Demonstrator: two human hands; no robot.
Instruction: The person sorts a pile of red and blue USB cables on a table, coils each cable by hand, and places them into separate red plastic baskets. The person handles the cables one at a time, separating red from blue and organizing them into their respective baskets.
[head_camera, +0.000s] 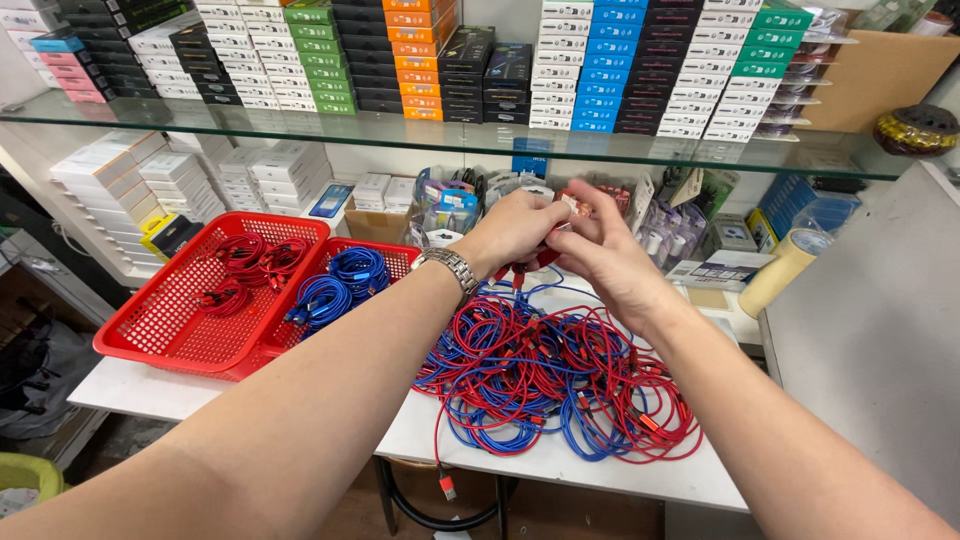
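Observation:
My left hand (510, 232), with a metal watch on the wrist, and my right hand (605, 250) meet above a white table. Both are closed on a red cable (530, 265) that they hold between them, with its ends hanging down. Under the hands lies a loose tangle of red and blue cables (550, 375). To the left stand two red baskets: the nearer-left red basket (160, 320) holds coiled red cables (255, 258), and the second basket (400, 258) holds coiled blue cables (340, 285).
A glass shelf (420, 130) overhead carries stacks of small coloured boxes. White boxes are piled at the back left. A roll of tape (790, 265) lies at the right beside a grey counter (870, 330). Small packets crowd the back of the table.

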